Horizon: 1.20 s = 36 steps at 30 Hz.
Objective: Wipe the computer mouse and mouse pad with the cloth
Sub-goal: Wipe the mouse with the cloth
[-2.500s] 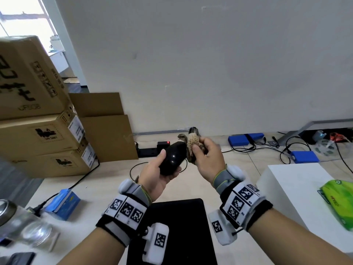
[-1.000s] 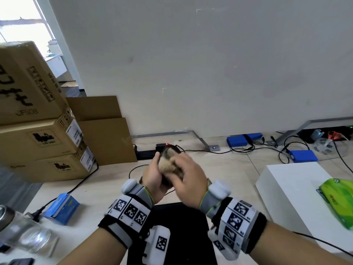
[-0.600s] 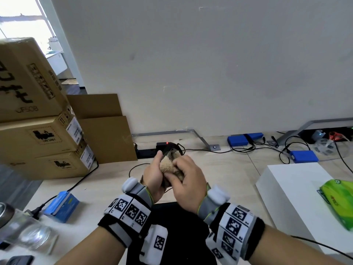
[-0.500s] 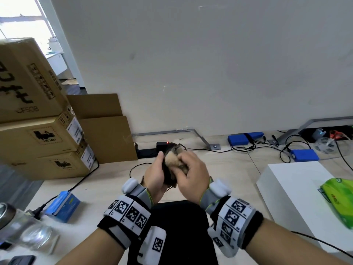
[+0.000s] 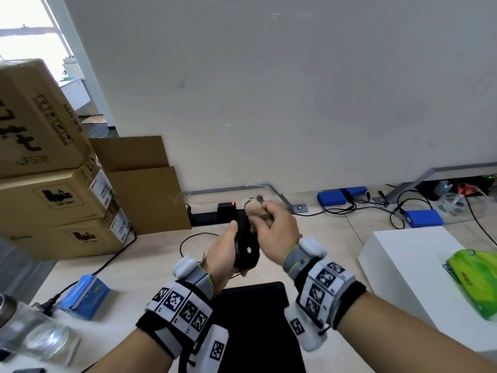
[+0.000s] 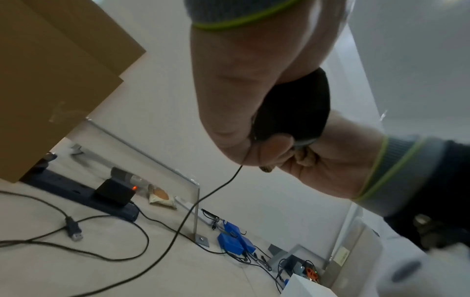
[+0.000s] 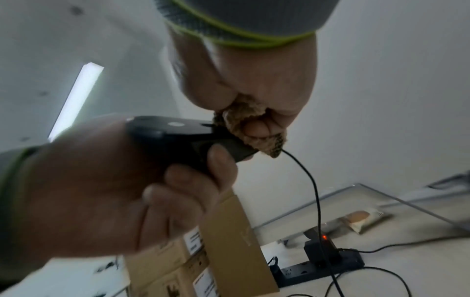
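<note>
My left hand (image 5: 224, 254) grips the black wired mouse (image 5: 247, 244) in the air above the desk, its underside turned up toward me. My right hand (image 5: 274, 230) holds a bunched tan cloth (image 5: 254, 207) and presses it on the mouse's front end. The right wrist view shows the cloth (image 7: 250, 122) against the mouse (image 7: 183, 136) where the cable leaves it. In the left wrist view the mouse (image 6: 295, 108) sits in my left palm with the cable hanging down. The black mouse pad (image 5: 252, 327) lies on the desk below my wrists.
Stacked cardboard boxes (image 5: 53, 189) stand at the left. A power strip with an adapter (image 5: 226, 211) and cables lies by the wall. A white box (image 5: 419, 267) with a green packet (image 5: 478, 281) sits at the right. A blue item (image 5: 86, 294) and a clear container (image 5: 40, 340) lie near left.
The mouse has been turned so its underside faces up. My right hand with the cloth has rubbed over the mouse and now sits at its front end.
</note>
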Available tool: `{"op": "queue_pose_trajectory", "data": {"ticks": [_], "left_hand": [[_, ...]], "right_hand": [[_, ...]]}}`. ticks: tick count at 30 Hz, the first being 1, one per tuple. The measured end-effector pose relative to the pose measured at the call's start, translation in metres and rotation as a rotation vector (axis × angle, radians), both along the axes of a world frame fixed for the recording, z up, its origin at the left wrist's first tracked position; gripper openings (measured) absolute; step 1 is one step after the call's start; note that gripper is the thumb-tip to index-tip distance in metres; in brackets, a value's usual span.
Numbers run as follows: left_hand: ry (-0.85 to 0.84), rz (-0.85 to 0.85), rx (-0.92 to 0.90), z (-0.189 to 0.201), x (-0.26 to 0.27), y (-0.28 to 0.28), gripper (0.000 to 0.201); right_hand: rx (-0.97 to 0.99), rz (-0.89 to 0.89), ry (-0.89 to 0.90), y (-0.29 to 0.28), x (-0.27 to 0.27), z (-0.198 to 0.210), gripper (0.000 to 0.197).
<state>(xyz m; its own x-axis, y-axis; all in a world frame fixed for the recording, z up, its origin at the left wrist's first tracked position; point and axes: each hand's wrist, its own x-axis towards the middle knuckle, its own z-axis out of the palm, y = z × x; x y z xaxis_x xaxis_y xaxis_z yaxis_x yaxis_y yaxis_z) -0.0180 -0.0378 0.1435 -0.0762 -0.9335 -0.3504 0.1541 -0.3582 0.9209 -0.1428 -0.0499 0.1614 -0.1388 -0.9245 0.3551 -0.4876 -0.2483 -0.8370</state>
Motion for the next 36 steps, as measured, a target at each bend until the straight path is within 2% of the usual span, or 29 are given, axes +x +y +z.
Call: {"op": "queue_pose_trajectory", "data": {"ticks": [2,3,5,8,10,14,17,19,22,24,25,27,29,33,36], "left_hand": [[-0.024,-0.013,-0.017,0.002,-0.002,0.002,0.058],[-0.001,0.026,-0.021,0.004,-0.001,0.001,0.056],[0.084,0.103,0.004,0.004,0.005,-0.006,0.051],[0.15,0.104,0.034,0.008,0.013,-0.005,0.049],[0.13,0.055,0.033,0.014,0.012,0.0,0.055],[0.113,-0.111,0.037,0.024,0.005,0.01,0.06],[0.128,-0.109,0.043,0.028,0.004,0.009,0.061],[0.142,-0.127,0.05,0.031,0.004,0.008,0.063],[0.17,-0.124,0.055,0.032,0.008,0.007,0.064],[0.176,-0.113,0.052,0.03,0.01,0.007,0.064],[0.175,-0.102,0.047,0.03,0.01,0.007,0.063],[0.172,-0.069,0.041,0.028,0.011,0.006,0.063],[0.173,-0.039,0.036,0.026,0.011,0.005,0.065],[0.171,-0.032,0.046,0.022,0.006,0.006,0.062],[0.154,-0.112,0.041,0.025,0.007,0.01,0.06]], "right_hand": [[0.02,-0.052,-0.006,-0.005,-0.004,0.002,0.011],[-0.018,-0.022,0.016,0.001,0.0,0.003,0.009],[-0.113,0.124,0.076,0.026,0.012,0.006,0.007],[-0.203,0.31,0.115,0.045,0.019,0.007,0.008],[-0.223,0.271,0.136,0.03,0.01,0.007,0.01],[-0.104,0.061,0.103,-0.002,-0.008,0.003,0.018],[-0.096,0.086,0.118,-0.002,-0.01,0.007,0.021],[-0.1,0.039,0.072,-0.004,-0.015,0.013,0.02],[-0.032,-0.062,-0.074,-0.005,-0.02,0.019,0.031],[0.024,0.12,-0.15,0.002,-0.019,0.022,0.031],[0.047,0.238,-0.125,0.006,-0.019,0.022,0.031],[0.062,0.404,0.038,0.013,-0.02,0.018,0.038],[0.039,0.472,0.188,0.019,-0.02,0.011,0.04],[-0.146,0.38,0.28,0.031,-0.01,0.011,0.039],[-0.108,0.195,0.197,0.019,-0.015,0.017,0.043]]}}
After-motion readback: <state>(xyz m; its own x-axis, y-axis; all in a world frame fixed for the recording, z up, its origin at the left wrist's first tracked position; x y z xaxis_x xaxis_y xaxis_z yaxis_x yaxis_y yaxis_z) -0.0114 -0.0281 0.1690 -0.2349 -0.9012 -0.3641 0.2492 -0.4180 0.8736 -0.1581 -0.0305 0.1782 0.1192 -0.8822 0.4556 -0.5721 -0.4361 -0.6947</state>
